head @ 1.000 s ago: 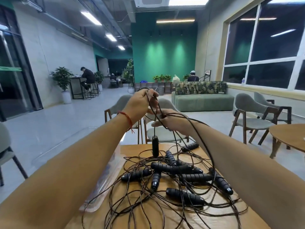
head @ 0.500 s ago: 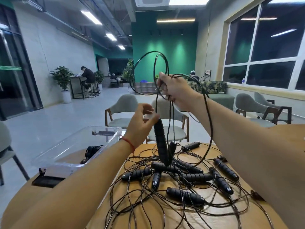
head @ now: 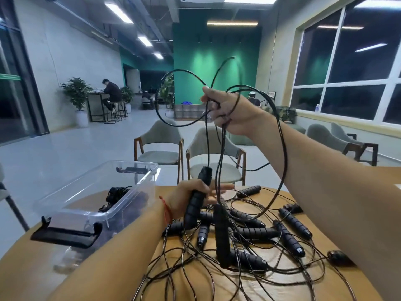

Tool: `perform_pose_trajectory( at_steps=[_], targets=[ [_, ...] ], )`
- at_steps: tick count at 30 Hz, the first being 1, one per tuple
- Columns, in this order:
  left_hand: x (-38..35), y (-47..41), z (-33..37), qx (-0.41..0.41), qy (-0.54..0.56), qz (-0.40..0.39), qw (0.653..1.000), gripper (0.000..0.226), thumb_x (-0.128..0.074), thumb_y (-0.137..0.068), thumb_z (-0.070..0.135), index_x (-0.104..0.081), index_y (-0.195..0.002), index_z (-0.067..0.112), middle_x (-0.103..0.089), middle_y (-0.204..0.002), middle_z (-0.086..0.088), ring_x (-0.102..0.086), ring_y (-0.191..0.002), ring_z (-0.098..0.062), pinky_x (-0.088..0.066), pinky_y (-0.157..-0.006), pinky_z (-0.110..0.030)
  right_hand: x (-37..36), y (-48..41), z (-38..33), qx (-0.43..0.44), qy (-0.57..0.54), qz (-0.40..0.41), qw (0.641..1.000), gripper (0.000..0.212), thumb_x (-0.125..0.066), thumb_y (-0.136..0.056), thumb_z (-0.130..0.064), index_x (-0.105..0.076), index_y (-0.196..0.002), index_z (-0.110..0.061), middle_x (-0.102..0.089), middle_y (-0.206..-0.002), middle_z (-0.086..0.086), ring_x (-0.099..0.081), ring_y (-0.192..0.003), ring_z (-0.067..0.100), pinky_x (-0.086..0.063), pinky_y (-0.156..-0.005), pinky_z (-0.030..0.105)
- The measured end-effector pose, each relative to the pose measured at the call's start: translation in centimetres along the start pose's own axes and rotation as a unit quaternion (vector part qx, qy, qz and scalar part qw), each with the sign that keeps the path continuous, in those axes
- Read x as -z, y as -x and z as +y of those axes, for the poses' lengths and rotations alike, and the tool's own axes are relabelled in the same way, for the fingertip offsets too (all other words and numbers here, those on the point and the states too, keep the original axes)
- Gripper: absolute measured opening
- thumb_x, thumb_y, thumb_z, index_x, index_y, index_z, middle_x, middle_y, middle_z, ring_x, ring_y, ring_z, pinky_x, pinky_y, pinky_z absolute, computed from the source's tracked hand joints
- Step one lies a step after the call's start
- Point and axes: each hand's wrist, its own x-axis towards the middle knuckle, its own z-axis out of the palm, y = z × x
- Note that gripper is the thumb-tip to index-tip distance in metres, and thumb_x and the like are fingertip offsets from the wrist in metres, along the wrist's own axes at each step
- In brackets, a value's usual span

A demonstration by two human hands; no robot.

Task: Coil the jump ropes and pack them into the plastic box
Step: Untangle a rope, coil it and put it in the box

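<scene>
1. We cannot tell which cord runs to which handle in the pile of jump ropes (head: 256, 232) on the wooden table (head: 32, 270). The cords cross everywhere and run off the bottom edge.
2. The left hand (head: 184, 198) has most of its fingers hidden behind the handle (head: 196, 205) it grips. It is wrapped round the ribbed black foam, low over the table's far side.
3. The right hand (head: 232, 114) is raised well above the pile, fingers curled tight round several loops of thin black cord (head: 207, 144). How many loops is hard to count.
4. A second handle (head: 222, 235) hangs on the cord, its lower end down among the pile. Contact is unclear.
5. The clear plastic box (head: 134, 187) stands open at the left, just beside the pile. A coiled rope (head: 116, 193) lies inside, only partly visible through the glare on the wall.
6. The small dark object (head: 337, 257) at the right edge of the table is too blurred to name.
7. Both forearms are cut off by the frame.
8. The ropes all have glossy black cords and ribbed black grips.
</scene>
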Motion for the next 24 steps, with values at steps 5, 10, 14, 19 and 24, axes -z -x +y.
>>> perform_pose_trajectory(
  at_steps=[5, 10, 14, 19, 24],
  targets=[
    [-1.2, 0.7, -3.9, -0.014, 0.105, -0.102, 0.989, 0.021, -0.057, -0.087, 0.027, -0.057, -0.080, 0.007, -0.067, -0.092, -0.013, -0.066, -0.093, -0.030, -0.047, -0.104, -0.053, 1.3, -3.3, 2.0, -0.034, -0.081, 0.053, 0.995, 0.030, -0.059, -0.109, -0.037, -0.061, -0.090, -0.014, -0.044, -0.062, -0.008, -0.034, -0.040, -0.001, -0.021, -0.034, 0.013],
    [1.6, -1.9, -6.1, -0.052, 0.300, -0.082, 0.949, 0.024, -0.061, -0.087, 0.027, -0.047, -0.080, 0.008, -0.042, -0.086, -0.011, -0.046, -0.069, -0.020, -0.048, -0.060, -0.031, 3.7, -7.0, 7.0, -0.098, 0.026, 0.169, 0.980, 0.026, -0.062, -0.108, -0.034, -0.060, -0.111, -0.008, -0.058, -0.088, 0.007, -0.055, -0.053, 0.009, -0.045, -0.041, 0.019],
    [4.4, -4.6, -5.4, -0.059, 0.335, -0.004, 0.940, 0.023, -0.058, -0.085, 0.027, -0.046, -0.076, 0.009, -0.041, -0.082, -0.008, -0.041, -0.065, -0.018, -0.042, -0.051, -0.027, 6.0, -10.2, 12.0, -0.192, 0.056, 0.175, 0.964, 0.023, -0.054, -0.112, -0.026, -0.053, -0.103, -0.005, -0.056, -0.086, 0.011, -0.061, -0.062, 0.019, -0.060, -0.055, 0.029],
    [7.8, -9.3, -4.1, -0.092, 0.327, 0.035, 0.940, 0.022, -0.056, -0.083, 0.025, -0.046, -0.074, 0.008, -0.042, -0.081, -0.009, -0.046, -0.063, -0.019, -0.044, -0.050, -0.027, 9.6, -16.9, 16.1, -0.236, 0.042, 0.124, 0.963, 0.025, -0.047, -0.112, -0.015, -0.047, -0.087, -0.016, -0.037, -0.068, 0.000, -0.043, -0.057, 0.014, -0.055, -0.052, 0.027],
    [10.9, -14.5, -1.1, -0.168, 0.317, 0.073, 0.931, 0.019, -0.052, -0.082, 0.024, -0.043, -0.074, 0.010, -0.043, -0.079, -0.009, -0.045, -0.063, -0.019, -0.044, -0.048, -0.027, 11.7, -24.5, 15.0, -0.111, -0.055, 0.160, 0.979, 0.007, -0.049, -0.108, -0.009, -0.052, -0.114, -0.005, -0.051, -0.080, 0.008, -0.058, -0.066, 0.021, -0.062, -0.061, 0.029]
  ],
)
